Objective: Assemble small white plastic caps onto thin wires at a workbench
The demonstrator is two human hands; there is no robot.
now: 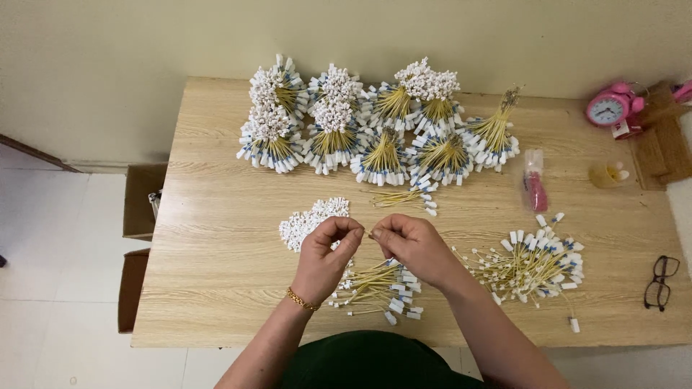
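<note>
Left hand (326,256), right hand (411,245): each grip pinched on one thin yellow wire (366,234) spanning their fingertips. Below, on bench (216,238): loose tagged wire pile (378,288), just beneath both hands.

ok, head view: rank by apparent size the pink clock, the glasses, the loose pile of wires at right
1. loose pile of wires, clearly largest.
2-3. pink clock and glasses look about alike; not ranked.
</note>
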